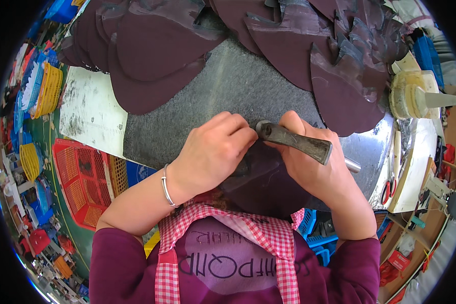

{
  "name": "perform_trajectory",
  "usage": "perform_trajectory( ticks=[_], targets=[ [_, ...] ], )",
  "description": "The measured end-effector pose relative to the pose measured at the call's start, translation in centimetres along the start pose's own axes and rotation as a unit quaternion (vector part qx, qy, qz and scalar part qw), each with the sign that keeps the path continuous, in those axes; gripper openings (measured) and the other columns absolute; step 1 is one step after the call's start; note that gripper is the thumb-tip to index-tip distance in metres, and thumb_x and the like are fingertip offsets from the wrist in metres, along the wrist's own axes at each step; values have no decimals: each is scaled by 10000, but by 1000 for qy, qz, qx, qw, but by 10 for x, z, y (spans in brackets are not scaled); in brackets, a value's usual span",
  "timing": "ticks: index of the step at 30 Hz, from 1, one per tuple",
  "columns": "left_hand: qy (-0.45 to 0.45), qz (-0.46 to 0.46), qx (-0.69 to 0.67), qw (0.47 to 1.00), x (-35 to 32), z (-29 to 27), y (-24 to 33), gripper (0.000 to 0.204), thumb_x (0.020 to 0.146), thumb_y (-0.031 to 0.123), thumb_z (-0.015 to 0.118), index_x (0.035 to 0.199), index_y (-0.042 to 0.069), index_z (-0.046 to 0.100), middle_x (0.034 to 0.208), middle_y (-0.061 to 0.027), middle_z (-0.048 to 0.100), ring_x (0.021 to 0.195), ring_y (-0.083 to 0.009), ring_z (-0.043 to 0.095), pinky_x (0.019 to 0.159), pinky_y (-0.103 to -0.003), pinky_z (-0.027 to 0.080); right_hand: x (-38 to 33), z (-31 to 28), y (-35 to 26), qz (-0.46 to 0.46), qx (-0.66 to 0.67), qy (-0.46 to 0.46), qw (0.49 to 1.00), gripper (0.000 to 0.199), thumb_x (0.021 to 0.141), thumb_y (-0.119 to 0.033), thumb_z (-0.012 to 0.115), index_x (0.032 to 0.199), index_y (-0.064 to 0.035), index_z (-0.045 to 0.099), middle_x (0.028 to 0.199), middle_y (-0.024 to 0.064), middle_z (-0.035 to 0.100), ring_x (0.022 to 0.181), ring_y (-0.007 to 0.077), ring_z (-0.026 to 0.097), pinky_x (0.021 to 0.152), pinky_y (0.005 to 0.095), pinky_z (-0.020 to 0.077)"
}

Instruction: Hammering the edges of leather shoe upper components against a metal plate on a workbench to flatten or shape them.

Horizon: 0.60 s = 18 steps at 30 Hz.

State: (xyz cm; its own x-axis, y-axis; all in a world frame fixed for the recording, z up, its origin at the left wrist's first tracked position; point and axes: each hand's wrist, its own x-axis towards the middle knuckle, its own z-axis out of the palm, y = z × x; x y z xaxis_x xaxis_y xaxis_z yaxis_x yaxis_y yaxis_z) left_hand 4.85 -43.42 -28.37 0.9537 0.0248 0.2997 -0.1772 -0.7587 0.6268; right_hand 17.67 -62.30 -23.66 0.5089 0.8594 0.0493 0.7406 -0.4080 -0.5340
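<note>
Right hand [311, 171] clutches a hammer [299, 142], left hand [213, 149] curled, grip hidden, dark sheet [268, 190] just below; we'd guess edge-folding, light taps next.

Green floor [77, 242] shows beside the red crate [88, 183]; yellow baskets [48, 93] sit left of it, wooden shelving [437, 221] far right of it.

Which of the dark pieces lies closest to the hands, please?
The piece at the near edge of the table, by the left hand and right hand; other pieces overlap toward its far side.
</note>
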Motion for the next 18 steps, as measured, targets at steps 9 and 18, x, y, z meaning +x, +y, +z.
perform_trajectory(
  ticks=[9, 18],
  targets=[
    [-10, 0, 50, 999, 25, 0, -18, 148, 851, 8, 782, 986, 37, 728, 950, -105, 699, 941, -317, 697, 812, -418, 571, -18, -26, 12, 83, 108, -4, 991, 192, 968, -110, 774, 1091, 7, 685, 845, 171, 711, 837, 329, 761, 730, 410, 563],
    [-127, 176, -27, 976, 67, 17, -29, 130, 844, 64, 806, 954, 82, 737, 940, -53, 708, 935, -281, 687, 813, -409, 573, -44, -19, 0, 142, 28, 30, 989, 174, 982, -132, 763, 1029, -60, 612, 848, 184, 722, 798, 443, 729, 650, 490, 550]
  ],
)
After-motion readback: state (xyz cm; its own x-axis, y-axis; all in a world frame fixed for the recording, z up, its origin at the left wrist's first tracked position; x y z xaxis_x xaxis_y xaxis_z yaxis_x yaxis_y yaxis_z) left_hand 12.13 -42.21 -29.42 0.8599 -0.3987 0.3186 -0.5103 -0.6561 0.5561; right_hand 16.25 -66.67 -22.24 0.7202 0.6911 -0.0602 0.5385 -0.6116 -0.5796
